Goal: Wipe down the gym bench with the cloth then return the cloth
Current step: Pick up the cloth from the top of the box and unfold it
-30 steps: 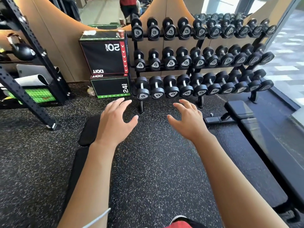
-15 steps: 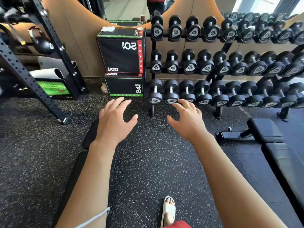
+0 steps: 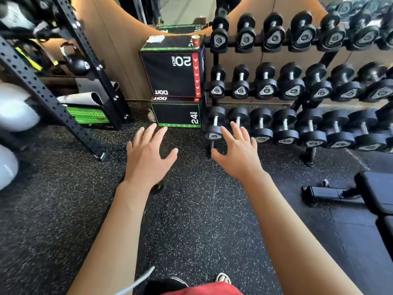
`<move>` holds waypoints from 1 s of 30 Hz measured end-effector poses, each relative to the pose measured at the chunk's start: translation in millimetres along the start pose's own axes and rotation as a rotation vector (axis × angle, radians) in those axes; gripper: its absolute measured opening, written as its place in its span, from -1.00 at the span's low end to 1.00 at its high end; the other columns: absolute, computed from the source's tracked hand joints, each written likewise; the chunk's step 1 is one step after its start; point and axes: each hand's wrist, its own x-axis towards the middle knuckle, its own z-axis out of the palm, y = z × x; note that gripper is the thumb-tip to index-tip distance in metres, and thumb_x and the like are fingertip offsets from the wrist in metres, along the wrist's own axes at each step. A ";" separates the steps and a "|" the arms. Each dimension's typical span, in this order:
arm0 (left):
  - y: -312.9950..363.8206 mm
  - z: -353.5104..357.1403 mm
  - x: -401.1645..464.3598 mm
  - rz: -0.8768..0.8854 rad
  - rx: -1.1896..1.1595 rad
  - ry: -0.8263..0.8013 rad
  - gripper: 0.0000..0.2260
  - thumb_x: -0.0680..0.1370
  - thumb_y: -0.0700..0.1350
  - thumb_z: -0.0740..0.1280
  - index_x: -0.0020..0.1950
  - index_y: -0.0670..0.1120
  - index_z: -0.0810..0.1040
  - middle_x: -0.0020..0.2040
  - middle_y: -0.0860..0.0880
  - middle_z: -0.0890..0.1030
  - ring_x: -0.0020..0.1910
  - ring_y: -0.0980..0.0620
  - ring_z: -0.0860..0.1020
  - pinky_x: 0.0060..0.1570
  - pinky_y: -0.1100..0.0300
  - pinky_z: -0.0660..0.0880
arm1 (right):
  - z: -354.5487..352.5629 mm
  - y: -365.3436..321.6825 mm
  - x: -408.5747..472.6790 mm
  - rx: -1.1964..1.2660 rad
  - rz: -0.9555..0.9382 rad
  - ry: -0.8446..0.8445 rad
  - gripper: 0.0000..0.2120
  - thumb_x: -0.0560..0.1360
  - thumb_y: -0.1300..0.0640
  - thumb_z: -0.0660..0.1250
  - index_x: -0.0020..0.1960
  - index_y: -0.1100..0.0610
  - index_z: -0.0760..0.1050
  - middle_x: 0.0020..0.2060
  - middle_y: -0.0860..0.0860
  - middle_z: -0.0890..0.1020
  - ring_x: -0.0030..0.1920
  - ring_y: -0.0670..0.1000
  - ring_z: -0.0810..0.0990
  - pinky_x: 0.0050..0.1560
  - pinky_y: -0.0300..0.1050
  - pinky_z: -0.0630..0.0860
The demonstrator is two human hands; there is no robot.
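Note:
A white cloth (image 3: 155, 38) lies crumpled on the top of the stacked black plyo boxes (image 3: 172, 75) at the back, left of a red paper cup (image 3: 195, 41). My left hand (image 3: 146, 155) and my right hand (image 3: 238, 153) are held out in front of me above the speckled floor, fingers spread, both empty and well short of the boxes. A black gym bench (image 3: 376, 192) shows at the right edge, with its metal foot (image 3: 325, 193) on the floor.
A three-tier dumbbell rack (image 3: 297, 86) fills the back right. A black perforated squat rack (image 3: 53, 99) slants across the left, with kettlebells and a green mat behind it. White rounded objects (image 3: 12, 116) sit at the far left. My sandalled foot (image 3: 223, 278) is below.
I have walked forward and turned left: the plyo boxes and cloth are nearer and more central. The bench has slid to the right edge. Both hands stay open and empty.

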 end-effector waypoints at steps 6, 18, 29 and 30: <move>6.4 14.3 39.3 0.009 0.007 -0.009 -0.35 0.61 0.35 0.18 0.65 0.13 0.25 0.68 0.03 0.22 0.67 -0.10 0.12 0.54 -0.37 0.20 | 7.4 10.1 38.4 -0.001 -0.019 0.004 -0.25 0.56 -0.33 0.23 0.64 -0.03 0.17 0.67 0.07 0.08 0.66 0.20 0.02 0.58 0.39 0.08; -29.6 53.9 155.9 0.061 -0.130 0.005 -0.40 0.62 0.28 0.24 0.63 0.12 0.30 0.68 0.03 0.23 0.67 -0.11 0.11 0.53 -0.38 0.20 | 31.0 -6.5 146.0 -0.051 -0.018 0.049 -0.30 0.57 -0.29 0.23 0.61 -0.01 0.24 0.64 0.04 0.16 0.64 0.16 0.08 0.56 0.32 0.10; -132.3 46.3 294.2 0.063 -0.208 0.022 -0.40 0.61 0.25 0.29 0.62 0.10 0.32 0.67 0.02 0.24 0.67 -0.12 0.10 0.56 -0.35 0.17 | 81.2 -92.5 290.6 -0.036 -0.023 0.032 -0.31 0.56 -0.31 0.20 0.61 -0.04 0.27 0.65 0.02 0.16 0.64 0.12 0.07 0.59 0.34 0.09; -140.2 46.3 303.7 0.065 -0.208 0.021 -0.39 0.61 0.25 0.29 0.63 0.10 0.32 0.67 0.03 0.24 0.67 -0.12 0.09 0.56 -0.35 0.16 | 85.8 -98.3 300.4 -0.041 -0.024 0.031 -0.31 0.56 -0.32 0.19 0.60 -0.05 0.27 0.65 0.02 0.16 0.64 0.13 0.07 0.59 0.34 0.09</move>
